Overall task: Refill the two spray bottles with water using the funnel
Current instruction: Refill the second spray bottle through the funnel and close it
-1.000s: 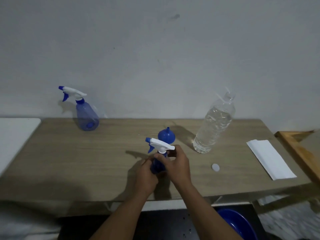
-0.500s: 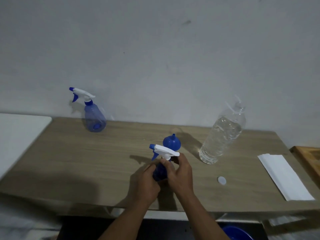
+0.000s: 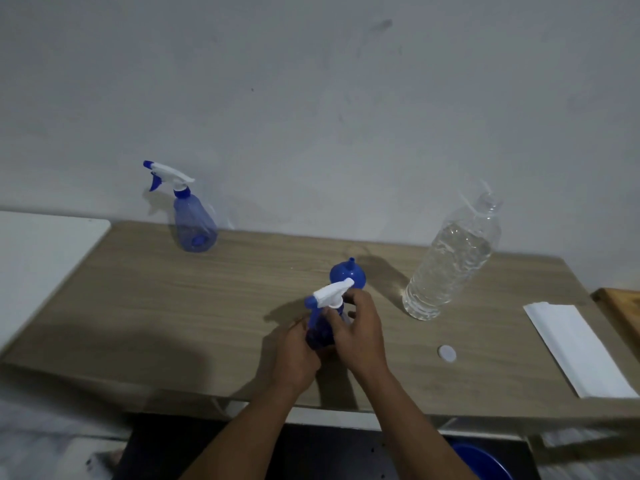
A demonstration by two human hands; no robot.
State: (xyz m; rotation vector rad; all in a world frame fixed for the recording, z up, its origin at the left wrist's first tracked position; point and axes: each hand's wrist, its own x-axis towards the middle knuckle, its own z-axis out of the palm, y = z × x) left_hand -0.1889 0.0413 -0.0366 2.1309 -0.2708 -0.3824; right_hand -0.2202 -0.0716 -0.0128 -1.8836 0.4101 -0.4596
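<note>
Working on step 1 of bottle 1 here: getting the sprayer head off. Left hand (image 3: 294, 355) wrapping the body of the near spray bottle (image 3: 320, 332), grip pressed around it and steadying it on the tabletop (image 3: 173, 323). Right hand (image 3: 360, 336) pinching around the neck collar just under the white trigger head (image 3: 332, 292), probably twisting it loose; can't tell how far unscrewed.

Taking the near spray bottle as landmark: blue funnel (image 3: 348, 275) sitting upside down just behind it, spout up. Water bottle (image 3: 450, 265) standing behind and to the right, already uncapped, its white cap (image 3: 447, 353) lying to the right. Folded white paper (image 3: 578, 351) further right. 2nd spray bottle (image 3: 194, 220) well apart, back left by the wall, head on, looking empty.

Next up, guessing: finishing the unscrew, lifting the head with its dip tube clear, parking it somewhere, then flipping the funnel into the neck. Needing a steady hold so the light bottle isn't tipping.
</note>
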